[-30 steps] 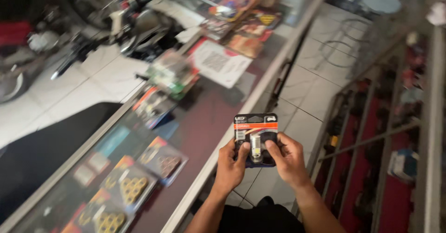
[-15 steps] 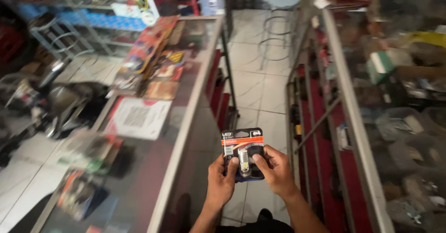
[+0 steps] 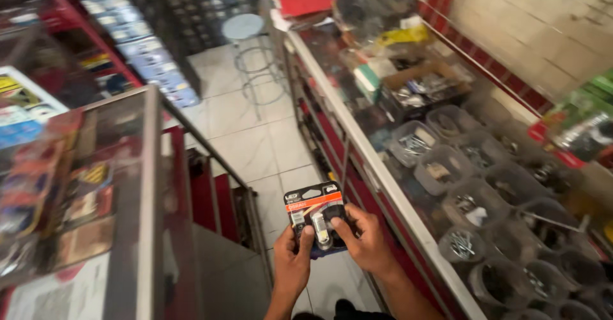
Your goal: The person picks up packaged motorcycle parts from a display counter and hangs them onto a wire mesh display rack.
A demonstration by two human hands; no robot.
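Low in the head view, both hands close on a small blister pack (image 3: 315, 215) of bulbs, dark card with an orange band near its top. The left hand (image 3: 295, 264) grips it from about seven o'clock, thumb laid over the lower left of the front. The right hand (image 3: 365, 243) grips from about four o'clock, thumb pressed on the clear bubble in the middle. The pack stands nearly upright, tilted a little to the left, its top edge free of both hands and rising toward twelve o'clock. It hangs over the tiled floor (image 3: 255, 148) of the aisle, between two counters and touching neither.

At nine o'clock stands a glass display counter (image 3: 148, 186) with packaged goods blurred under its top. From one to four o'clock runs a second glass counter (image 3: 383, 173) holding clear plastic tubs (image 3: 440, 167) of small metal parts; what the parts are cannot be made out. A round stool (image 3: 244, 26) stands at twelve o'clock, far down the aisle.

The pack's lower edge and back are hidden by the fingers. Both forearms are cut off at the bottom edge. The shelves at eleven o'clock are smeared by motion blur.
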